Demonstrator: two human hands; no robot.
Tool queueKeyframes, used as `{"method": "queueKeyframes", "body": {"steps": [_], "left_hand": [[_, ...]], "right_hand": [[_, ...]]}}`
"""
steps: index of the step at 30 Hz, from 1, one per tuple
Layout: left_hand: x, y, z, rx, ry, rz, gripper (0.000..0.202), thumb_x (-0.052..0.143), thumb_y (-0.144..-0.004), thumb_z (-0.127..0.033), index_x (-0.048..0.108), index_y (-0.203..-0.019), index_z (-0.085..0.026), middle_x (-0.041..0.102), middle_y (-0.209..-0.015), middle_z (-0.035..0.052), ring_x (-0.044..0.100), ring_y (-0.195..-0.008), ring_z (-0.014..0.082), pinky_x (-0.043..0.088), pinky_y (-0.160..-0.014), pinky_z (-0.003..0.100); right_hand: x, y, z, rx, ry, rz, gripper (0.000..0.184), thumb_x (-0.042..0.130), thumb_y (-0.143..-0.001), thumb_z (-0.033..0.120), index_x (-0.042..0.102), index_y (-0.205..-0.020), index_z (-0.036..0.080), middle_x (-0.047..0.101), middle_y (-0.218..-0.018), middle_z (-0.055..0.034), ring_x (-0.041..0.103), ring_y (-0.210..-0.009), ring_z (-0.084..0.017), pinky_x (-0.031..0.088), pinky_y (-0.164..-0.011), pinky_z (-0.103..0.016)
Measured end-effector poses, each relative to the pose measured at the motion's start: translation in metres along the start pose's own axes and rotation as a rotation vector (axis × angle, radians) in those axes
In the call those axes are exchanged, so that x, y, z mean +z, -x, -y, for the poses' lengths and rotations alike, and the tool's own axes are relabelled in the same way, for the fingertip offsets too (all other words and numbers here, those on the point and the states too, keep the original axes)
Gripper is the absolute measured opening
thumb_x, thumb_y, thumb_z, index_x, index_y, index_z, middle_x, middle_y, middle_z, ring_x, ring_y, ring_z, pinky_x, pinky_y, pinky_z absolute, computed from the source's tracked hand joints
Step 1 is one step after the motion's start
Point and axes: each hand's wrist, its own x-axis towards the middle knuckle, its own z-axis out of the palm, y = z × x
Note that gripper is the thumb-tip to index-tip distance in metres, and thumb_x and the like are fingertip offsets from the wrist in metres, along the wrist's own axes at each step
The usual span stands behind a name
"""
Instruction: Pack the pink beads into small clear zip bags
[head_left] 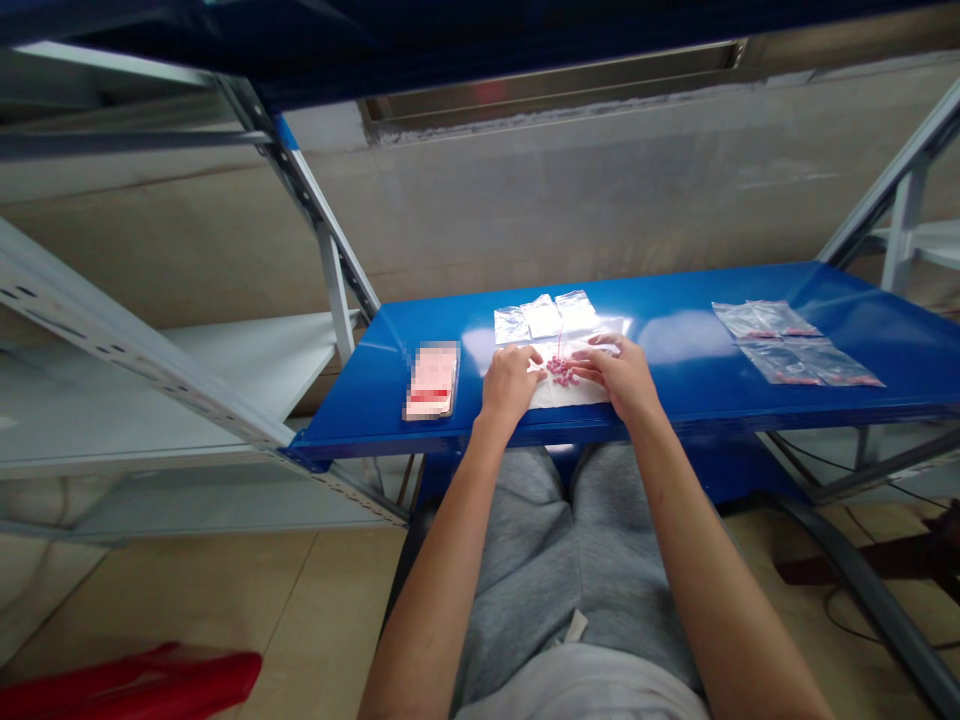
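A small pile of pink-red bead-like pieces point(561, 373) lies on a white sheet point(574, 398) near the front of the blue shelf. To the left of the pile is my left hand point(511, 380), its fingers loosely bent and slightly apart over the sheet's edge. My right hand point(619, 375) comes in from the other side, fingers stretched out and touching or just over the pile's edge. Neither hand visibly holds anything. A thin red strand point(559, 340) runs up from the pile. Behind it, several shiny clear bags point(544, 316) lie flat in a row.
On the right of the blue shelf point(667, 345) lie several clear zip bags point(795, 345) with small reddish contents. A pixelated phone-like rectangle point(432, 382) lies at the left. Metal uprights point(315, 200) flank the shelf, and another blue shelf point(480, 60) hangs overhead.
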Motion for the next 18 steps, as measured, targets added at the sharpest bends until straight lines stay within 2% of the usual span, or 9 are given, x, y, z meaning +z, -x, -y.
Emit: {"method": "queueKeyframes", "body": {"steps": [7,10,14,18], "left_hand": [[-0.006,0.005,0.002,0.008,0.043,-0.019,0.018,0.081,-0.082,-0.015,0.076,-0.099,-0.019,0.074,-0.102,0.0082,0.067,-0.1,0.024,0.051,-0.096,0.036],[-0.011,0.003,0.0,-0.018,0.09,-0.05,0.011,0.077,-0.088,-0.021,0.077,-0.098,-0.019,0.076,-0.1,0.0083,0.069,-0.096,0.0228,0.05,-0.095,0.034],[-0.015,-0.012,-0.009,-0.102,0.216,-0.072,0.021,0.064,-0.098,-0.032,0.078,-0.101,-0.017,0.079,-0.101,0.0094,0.072,-0.098,0.0229,0.051,-0.093,0.033],[-0.004,-0.031,-0.015,-0.184,0.425,0.006,0.028,0.066,-0.096,-0.04,0.078,-0.101,-0.016,0.08,-0.106,0.0104,0.073,-0.103,0.0246,0.052,-0.092,0.033]], "right_hand": [[0.001,0.003,0.004,0.031,-0.002,-0.003,0.026,0.072,-0.071,0.01,0.06,-0.093,0.018,0.076,-0.073,-0.0051,0.078,-0.068,-0.021,0.066,-0.065,-0.029],[0.001,0.004,0.007,0.041,-0.027,0.02,0.027,0.073,-0.07,0.01,0.06,-0.092,0.019,0.076,-0.073,-0.0052,0.079,-0.069,-0.021,0.066,-0.067,-0.028],[0.001,0.005,0.008,0.06,-0.093,0.082,0.025,0.073,-0.072,0.013,0.061,-0.092,0.019,0.078,-0.077,-0.0068,0.08,-0.074,-0.021,0.065,-0.069,-0.026],[0.001,0.006,0.008,0.074,-0.112,0.171,0.026,0.078,-0.071,0.018,0.063,-0.092,0.02,0.079,-0.084,-0.0071,0.08,-0.08,-0.022,0.063,-0.066,-0.025]]}}
